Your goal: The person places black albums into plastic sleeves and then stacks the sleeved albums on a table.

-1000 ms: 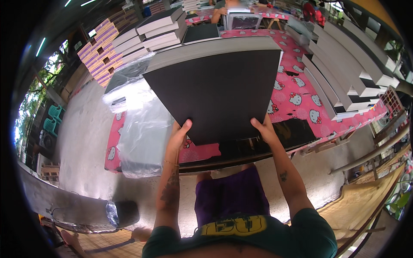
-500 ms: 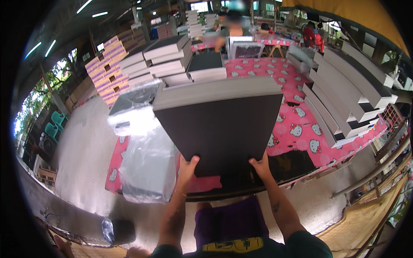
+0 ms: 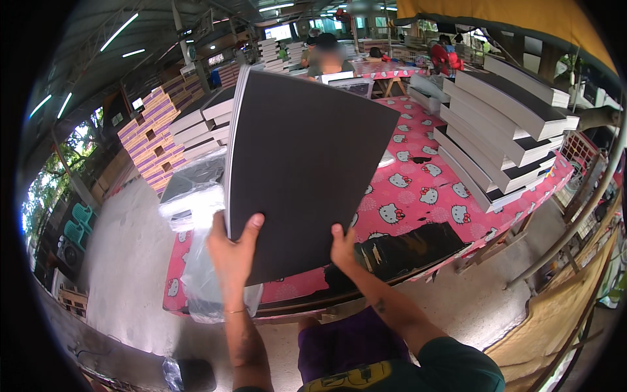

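Tilted up before me is a large black-faced rectangular slab [image 3: 304, 170] with pale, layered-looking edges. My left hand [image 3: 233, 255] is closed on its lower left edge, thumb on the black face and fingers mostly hidden behind. At the lower right edge my right hand [image 3: 342, 249] grips it in the same way. The slab stands over a table with a pink patterned cover [image 3: 392, 189]. Beside my left hand, clear plastic wrapping [image 3: 212, 287] hangs at the table's left side, below a plastic-wrapped dark slab [image 3: 192, 176].
Similar slabs are stacked at the right [image 3: 503, 124] and back left [image 3: 202, 124]. Brown-and-purple cartons [image 3: 153, 124] rise behind the left stack. A black sheet [image 3: 411, 251] covers part of the table's front. Another person [image 3: 326, 59] is at the far side. Green chairs [image 3: 80, 222] stand left.
The slab has turned: its pale top edge faced me before, and now its pale left edge shows. Its right side is angled. My left hand has moved up and left, my right hand left.
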A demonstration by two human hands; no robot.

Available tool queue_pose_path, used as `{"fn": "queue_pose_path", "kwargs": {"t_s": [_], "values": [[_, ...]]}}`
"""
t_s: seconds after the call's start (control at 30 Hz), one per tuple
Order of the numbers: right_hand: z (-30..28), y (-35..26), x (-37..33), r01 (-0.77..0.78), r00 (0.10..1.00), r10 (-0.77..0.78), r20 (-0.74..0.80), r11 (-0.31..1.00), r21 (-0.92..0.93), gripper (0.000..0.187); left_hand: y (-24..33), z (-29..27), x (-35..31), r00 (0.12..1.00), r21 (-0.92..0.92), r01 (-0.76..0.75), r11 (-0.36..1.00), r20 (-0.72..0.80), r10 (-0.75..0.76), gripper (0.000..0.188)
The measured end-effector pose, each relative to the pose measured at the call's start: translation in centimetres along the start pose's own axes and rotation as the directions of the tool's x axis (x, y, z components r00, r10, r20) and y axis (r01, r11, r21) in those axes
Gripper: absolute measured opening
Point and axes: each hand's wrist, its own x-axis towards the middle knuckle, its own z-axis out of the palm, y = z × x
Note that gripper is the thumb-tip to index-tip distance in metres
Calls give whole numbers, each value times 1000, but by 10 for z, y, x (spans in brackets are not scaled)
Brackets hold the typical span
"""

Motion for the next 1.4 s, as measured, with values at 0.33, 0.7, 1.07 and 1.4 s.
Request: {"fn": "queue_pose_path", "kwargs": {"t_s": [0.33, 0.7, 1.07, 1.4], "values": [[16, 64, -22, -239, 969, 233, -80, 968, -77, 59, -17, 12, -7, 999, 306, -32, 952, -24, 41, 57], [27, 69, -42, -192, 980, 195, -27, 976, 104, 62, -11, 6, -22, 984, 404, -150, 902, -28, 177, 62], [39, -56, 39, 294, 929, -273, 250, 954, -51, 63, -103, -31, -22, 918, -121, 31, 992, -389, -76, 65], [10, -152, 68, 598, 719, -146, 679, 629, -497, 78, -117, 59, -63, 802, -884, 66, 463, -229, -552, 87]]}}
